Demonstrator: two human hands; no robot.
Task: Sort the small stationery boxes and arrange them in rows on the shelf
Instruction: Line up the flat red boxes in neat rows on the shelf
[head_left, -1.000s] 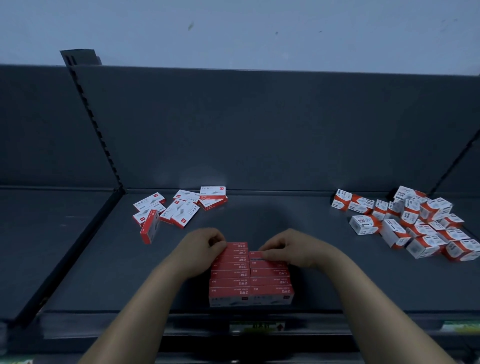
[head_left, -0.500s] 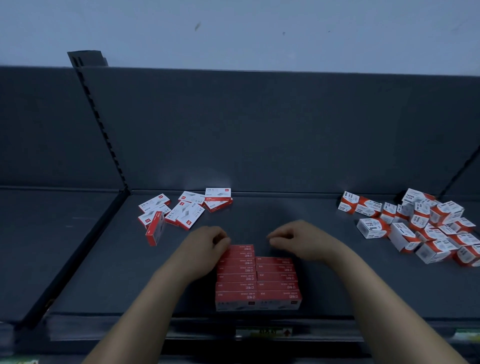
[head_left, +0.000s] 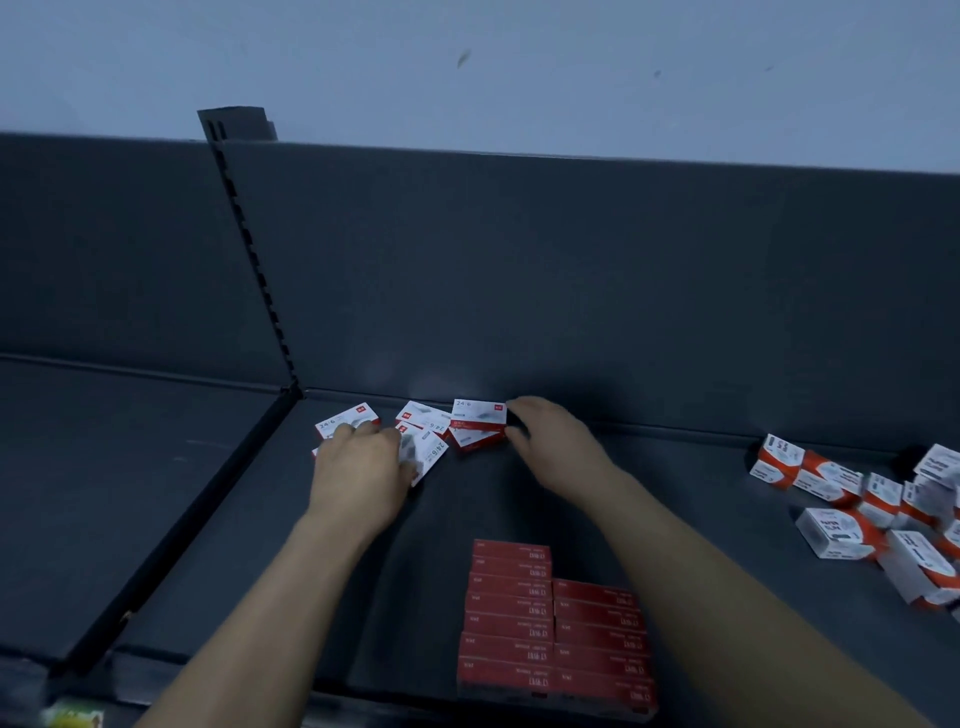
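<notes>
Likely light, stiff card, the staple boxes (head_left: 423, 434) should slide easily on the shelf (head_left: 675, 519) and are best pinched across their long edges. The left hand (head_left: 358, 467) covers several, fingers curled down over them; whether it grips any I cannot tell. The right hand (head_left: 553, 441) spreads thumb and fingers wide, and the stacked pair (head_left: 478, 423) lies just left of its fingertips, touching or nearly so.
</notes>
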